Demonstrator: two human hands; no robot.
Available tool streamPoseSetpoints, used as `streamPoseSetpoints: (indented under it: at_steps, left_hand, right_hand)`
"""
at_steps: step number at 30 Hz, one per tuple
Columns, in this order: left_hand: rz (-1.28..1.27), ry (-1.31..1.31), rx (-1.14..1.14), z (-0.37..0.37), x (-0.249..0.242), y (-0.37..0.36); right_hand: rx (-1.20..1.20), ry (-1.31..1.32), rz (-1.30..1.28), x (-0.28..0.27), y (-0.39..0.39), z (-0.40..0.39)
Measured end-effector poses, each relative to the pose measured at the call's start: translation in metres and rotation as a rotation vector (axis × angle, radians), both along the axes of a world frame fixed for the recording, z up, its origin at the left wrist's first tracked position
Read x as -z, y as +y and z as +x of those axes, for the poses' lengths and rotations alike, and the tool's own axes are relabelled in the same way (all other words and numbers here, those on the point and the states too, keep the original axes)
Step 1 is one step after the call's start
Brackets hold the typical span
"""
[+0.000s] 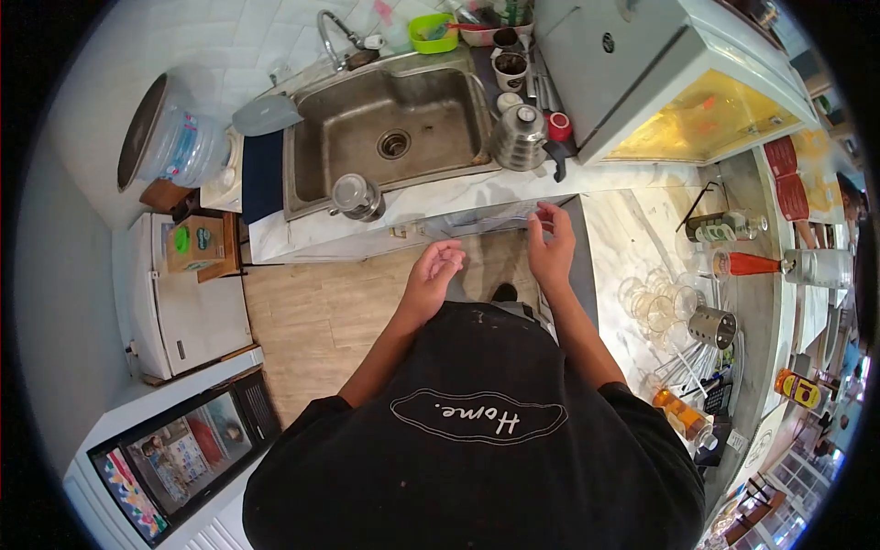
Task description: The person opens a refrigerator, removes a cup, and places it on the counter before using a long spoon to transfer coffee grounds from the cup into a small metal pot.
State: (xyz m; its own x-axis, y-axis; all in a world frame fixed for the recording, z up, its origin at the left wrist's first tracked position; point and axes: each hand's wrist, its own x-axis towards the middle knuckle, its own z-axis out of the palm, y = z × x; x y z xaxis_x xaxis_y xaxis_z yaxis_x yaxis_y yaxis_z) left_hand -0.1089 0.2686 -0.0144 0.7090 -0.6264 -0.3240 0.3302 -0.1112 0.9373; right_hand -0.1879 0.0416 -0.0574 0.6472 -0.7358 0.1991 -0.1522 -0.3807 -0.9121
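At far left, a dark-framed display (188, 449) shows printed pictures; its lettering is too small to read. Above it, a box (195, 243) with a green cap stands on a white fridge (203, 316). Next is an upturned clear water bottle (191, 147), its blue label unreadable. A lidded jug (357, 197) stands on the bench (275, 236), at the near edge of a steel sink (403, 105). The left hand (433, 278) is nearest the jug but apart from it, its fingers loosely curled, fairly narrow and holding nothing. Below, a black apron (477, 367) reads "Home." in white, upside down from here. A steel kettle (520, 137) with a black handle stands right of the sink. Below it and apart from it is the right hand (552, 247), empty, thumb and fingers moderately wide. Farther right, a white cabinet (596, 82) bears a round dark badge, unreadable, beside a yellow-lit window. Past it come clear glasses (660, 307), a red-filled bottle (752, 264) and an amber bottle with a yellow label (797, 389), its words too small to read
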Motion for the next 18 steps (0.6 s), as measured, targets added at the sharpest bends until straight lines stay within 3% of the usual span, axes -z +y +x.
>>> streamPoseSetpoints:
  at_steps: [5,12,18]
  left_hand:
    - [0.009,-0.024,-0.067,0.035,0.005,0.051]
    - [0.025,-0.125,-0.122,0.110,-0.024,0.129]
    - [0.153,-0.080,-0.184,0.183,0.002,0.190]
  right_hand:
    - [-0.146,-0.005,-0.079,-0.021,0.040,0.044]
    - [-0.382,-0.014,-0.188,-0.045,0.129,0.135]
    - [-0.509,0.062,-0.340,-0.046,0.174,0.199]
